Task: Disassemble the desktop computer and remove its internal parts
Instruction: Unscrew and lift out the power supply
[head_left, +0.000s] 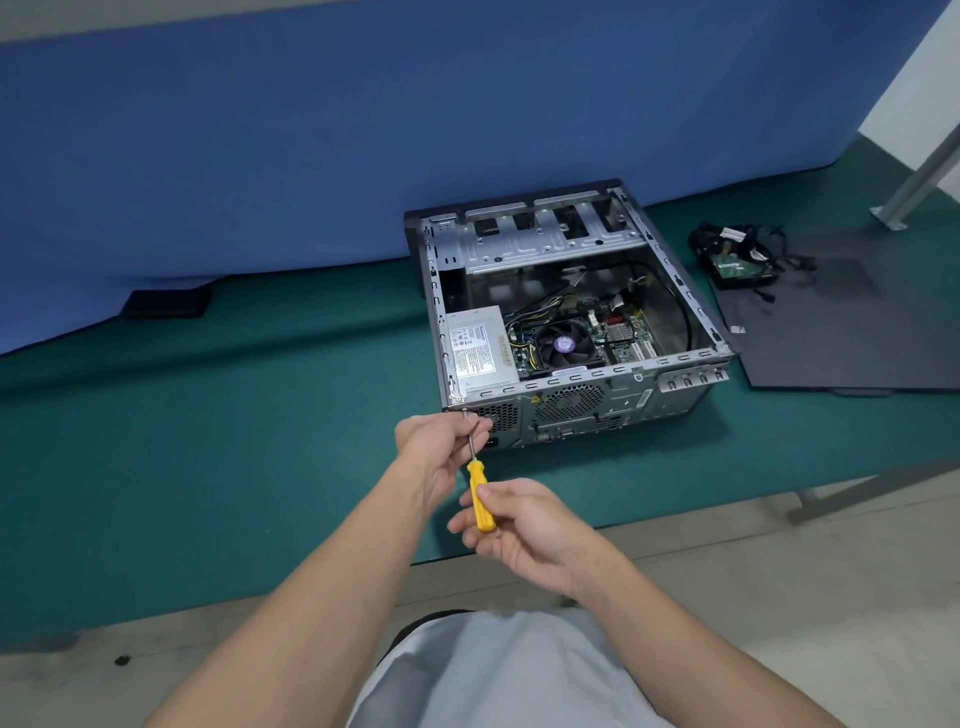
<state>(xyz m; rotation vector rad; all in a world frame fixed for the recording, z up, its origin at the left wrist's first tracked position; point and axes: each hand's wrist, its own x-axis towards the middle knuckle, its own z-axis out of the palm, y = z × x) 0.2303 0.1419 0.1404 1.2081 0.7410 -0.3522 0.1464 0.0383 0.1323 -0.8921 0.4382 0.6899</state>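
Case sits centre-right of frame on green mat, lid off, rear panel facing the person. Inside: PSU at left, fan on the board just right of it, bare drive cage across the far side. Screwdriver is lower centre, tip at the top-left corner of the rear panel, by the PSU grille. Left hand pinches the metal shaft near the tip. Right hand is wrapped round the yellow handle, below and right of the left hand. Black side panel lies flat at right of frame, touching the case corner. Hard drive with loose cables rests on the panel's far end. Blue cloth fills the upper frame.
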